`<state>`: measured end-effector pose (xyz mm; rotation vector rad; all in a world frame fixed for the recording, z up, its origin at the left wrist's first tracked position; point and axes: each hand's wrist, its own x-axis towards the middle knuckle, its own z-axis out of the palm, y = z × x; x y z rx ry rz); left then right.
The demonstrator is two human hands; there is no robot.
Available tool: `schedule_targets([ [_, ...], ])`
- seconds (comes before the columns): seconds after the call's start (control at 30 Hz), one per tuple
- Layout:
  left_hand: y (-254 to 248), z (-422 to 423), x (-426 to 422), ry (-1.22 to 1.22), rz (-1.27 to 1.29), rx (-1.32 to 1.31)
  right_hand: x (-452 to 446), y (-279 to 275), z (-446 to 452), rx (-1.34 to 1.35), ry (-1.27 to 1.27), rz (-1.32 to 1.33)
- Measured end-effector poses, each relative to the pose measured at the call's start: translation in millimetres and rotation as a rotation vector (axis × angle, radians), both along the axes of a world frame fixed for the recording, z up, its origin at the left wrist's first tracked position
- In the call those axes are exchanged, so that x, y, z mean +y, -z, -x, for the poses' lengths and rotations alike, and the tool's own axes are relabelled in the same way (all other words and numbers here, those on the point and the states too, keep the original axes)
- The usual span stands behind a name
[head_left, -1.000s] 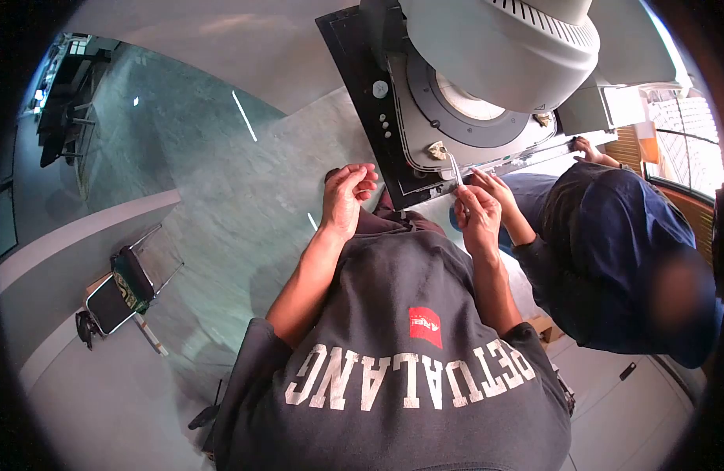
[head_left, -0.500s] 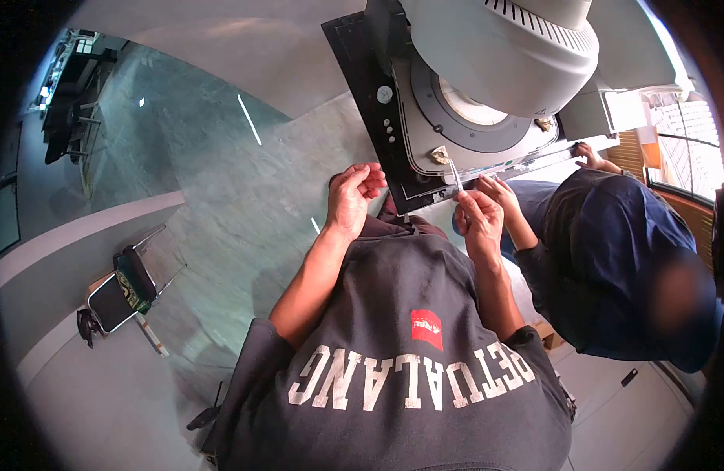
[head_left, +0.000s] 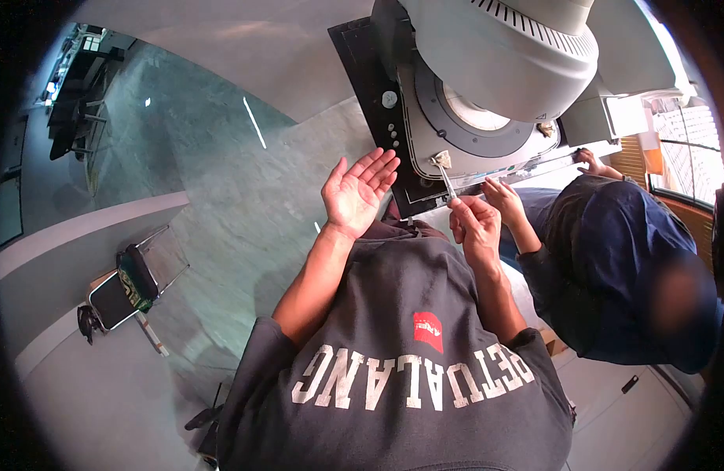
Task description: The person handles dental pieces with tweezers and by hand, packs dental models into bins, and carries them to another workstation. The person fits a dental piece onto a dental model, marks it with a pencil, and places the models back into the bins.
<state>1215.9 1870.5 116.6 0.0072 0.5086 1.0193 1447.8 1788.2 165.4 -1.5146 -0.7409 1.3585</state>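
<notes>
At far left a chair (head_left: 115, 302) stands on the floor (head_left: 236, 196), well apart from the hands; that floor gives the left arm room on its outer side. The left hand (head_left: 360, 195) is spread wide with the palm up, holding nothing, just beside the edge of the black board (head_left: 363, 71). Right of it, small white dots sit on the board.

The crumpled piece (head_left: 444, 159) lies at the near left corner of the pale plate (head_left: 478, 160), with the tips of the tweezers (head_left: 447, 184) at it; whether they grip it I cannot tell. It looks light, dry and rather brittle, so a gentle pinch on a thick fold would suit it better than a thin rim. The tweezers look thin, stiff and smooth, best held partway down the shanks.

The right hand (head_left: 477, 228) closes thumb and fingers around their rear end, below the board's near edge. Room above the piece is tight: the ring (head_left: 456, 132) and the machine head (head_left: 499, 59) lie beyond it. A co-worker's hand (head_left: 504, 201) is just beside the right hand, limiting movement that way. Farther right, a brown lump (head_left: 545, 129) sits on the plate, and the co-worker's other hand (head_left: 591, 162) is near the board's edge.
</notes>
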Motion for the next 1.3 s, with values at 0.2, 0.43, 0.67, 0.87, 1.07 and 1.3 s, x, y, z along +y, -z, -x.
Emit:
schedule_targets([
  [0.2,-2.9,-0.7,-1.0,-0.028,-0.014,-0.031,0.7,8.5,-1.6,0.017,0.009,-0.049],
  [0.43,2.7,-5.4,-5.9,0.037,0.017,0.376,-2.1,12.7,-8.0,0.050,0.044,-0.008],
  [0.67,3.8,-19.3,-6.0,0.184,-0.405,0.988,-6.8,25.7,-8.8,0.015,0.015,-0.001],
  [0.87,-16.1,-38.3,-0.5,0.098,-1.223,1.663,-7.4,32.8,-7.7,-0.025,0.030,0.032],
  [1.07,-14.4,-50.2,7.4,0.095,-1.322,1.720,-8.1,33.5,-9.1,-0.015,0.049,0.032],
  [1.3,-12.6,-51.6,10.8,0.167,-1.328,1.715,-8.1,31.1,-10.2,-0.050,0.037,0.039],
])
